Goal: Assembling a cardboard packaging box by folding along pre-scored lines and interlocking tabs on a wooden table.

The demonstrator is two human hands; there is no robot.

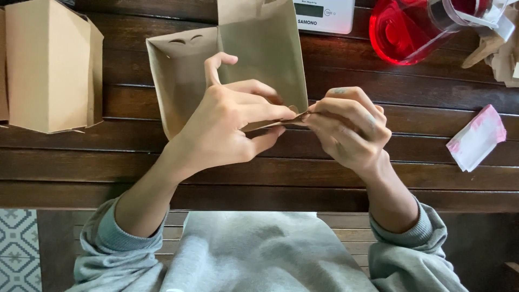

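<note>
Both hands (227, 127) (348, 127) pinch unfolded brown carton (259, 48).

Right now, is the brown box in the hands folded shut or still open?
Open. The cardboard box shows its hollow inside and one flap stands up; the left hand and right hand pinch a flap edge.

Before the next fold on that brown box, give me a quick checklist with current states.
1. Left hand pinching the flap of the half-folded box: ok.
2. Right hand gripping the same flap edge: ok.
3. Both hands meet at one point on the flap: ok.
4. Tab seated in its slot: cannot tell, fingers hide it.
5. Finished box off to the side, apart from the work: ok.
6. Red jug apart from the hands: ok.
</note>
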